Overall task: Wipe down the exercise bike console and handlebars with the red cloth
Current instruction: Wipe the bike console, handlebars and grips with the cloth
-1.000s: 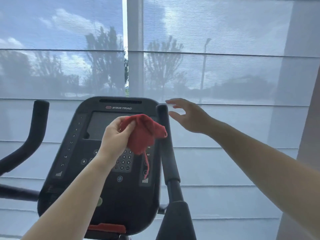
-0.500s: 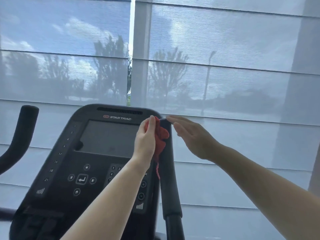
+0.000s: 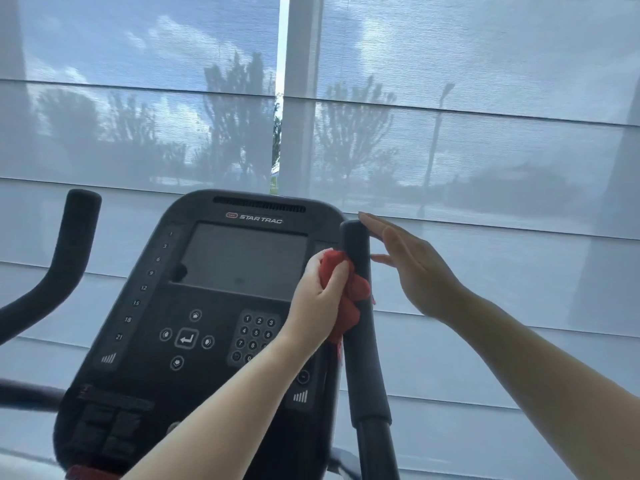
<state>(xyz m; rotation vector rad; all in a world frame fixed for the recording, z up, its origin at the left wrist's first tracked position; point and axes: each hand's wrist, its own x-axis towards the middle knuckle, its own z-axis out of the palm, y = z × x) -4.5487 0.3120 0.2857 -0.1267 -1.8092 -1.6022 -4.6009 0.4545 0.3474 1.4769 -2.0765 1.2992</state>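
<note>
One red cloth (image 3: 341, 289) is bunched against the right handlebar (image 3: 360, 306), just below its top, and its loose tail dangles at 6 o'clock; it could snag or slip out if the grip loosens. The left hand (image 3: 317, 301) is curled tight around the cloth from 9 o'clock. The right hand (image 3: 412, 268) sits flat and open at 3 o'clock, fingertips touching the bar's tip, holding nothing. Careful: the console (image 3: 221, 306) keypad is close, so a stray rub could press keys.
</note>
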